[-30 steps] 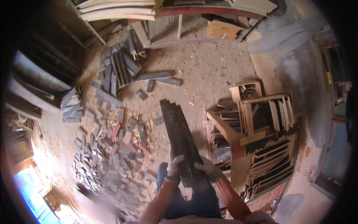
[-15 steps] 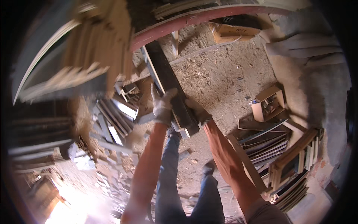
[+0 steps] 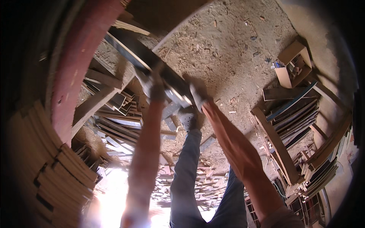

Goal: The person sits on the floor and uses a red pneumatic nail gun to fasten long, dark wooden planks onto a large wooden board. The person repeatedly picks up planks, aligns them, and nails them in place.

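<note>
Long dark boards (image 3: 172, 78) with pale edges run slantwise from the upper left toward my feet, held between my two hands. My left hand (image 3: 153, 84), in a light glove and blurred, grips their left side. On the right side, near the close end, my gloved right hand (image 3: 197, 91) is closed around the edge. The far end reaches toward a red beam (image 3: 74, 64). How many boards are in the bundle I cannot tell.
A cardboard box (image 3: 283, 77) of scraps stands at the right. Below it, wood strips (image 3: 294, 123) lie beside a thick plank (image 3: 275, 146). Stacked wooden pieces (image 3: 62, 174) rise at the lower left. Wood offcuts (image 3: 178, 188) litter the floor around my legs.
My view has turned left, so the red beam now runs down the left side. The boards have swung to a flatter slant, still in both hands. My legs have shifted.
</note>
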Demonstrator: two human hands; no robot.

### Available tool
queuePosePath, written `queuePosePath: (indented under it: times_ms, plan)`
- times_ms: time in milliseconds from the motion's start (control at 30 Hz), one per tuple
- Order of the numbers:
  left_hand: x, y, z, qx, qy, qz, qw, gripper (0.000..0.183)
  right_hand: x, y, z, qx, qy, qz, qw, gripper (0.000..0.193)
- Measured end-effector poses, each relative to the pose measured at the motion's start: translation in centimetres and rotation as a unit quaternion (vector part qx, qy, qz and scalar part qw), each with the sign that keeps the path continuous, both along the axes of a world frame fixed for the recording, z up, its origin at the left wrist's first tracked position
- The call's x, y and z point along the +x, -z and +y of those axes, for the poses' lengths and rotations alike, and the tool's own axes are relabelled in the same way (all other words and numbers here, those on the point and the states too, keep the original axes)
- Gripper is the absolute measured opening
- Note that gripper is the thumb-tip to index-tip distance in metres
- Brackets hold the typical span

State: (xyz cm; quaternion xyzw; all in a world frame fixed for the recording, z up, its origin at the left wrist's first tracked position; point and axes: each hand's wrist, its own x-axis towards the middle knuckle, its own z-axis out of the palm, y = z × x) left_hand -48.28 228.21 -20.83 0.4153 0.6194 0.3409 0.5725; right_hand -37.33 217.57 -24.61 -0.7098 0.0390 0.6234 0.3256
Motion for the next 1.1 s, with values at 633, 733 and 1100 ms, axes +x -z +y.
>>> queuePosePath:
  times_ms: [633,733,1100]
  plan:
    - [-17.8,-19.1,-37.4,0.039,0.297,0.311,0.902,0.045,-7.6,21.7,-14.4,0.251,-0.652,-0.601,0.389,0.062]
    - [-17.8,-20.7,-39.3,0.068,0.309,0.335,0.888,0.048,-7.7,24.0,-14.9,0.214,-0.706,-0.547,0.396,0.061]
    - [-17.0,-23.3,-40.3,0.09,0.288,0.355,0.885,0.057,-2.1,20.4,-24.7,0.153,-0.692,-0.489,0.508,0.051]
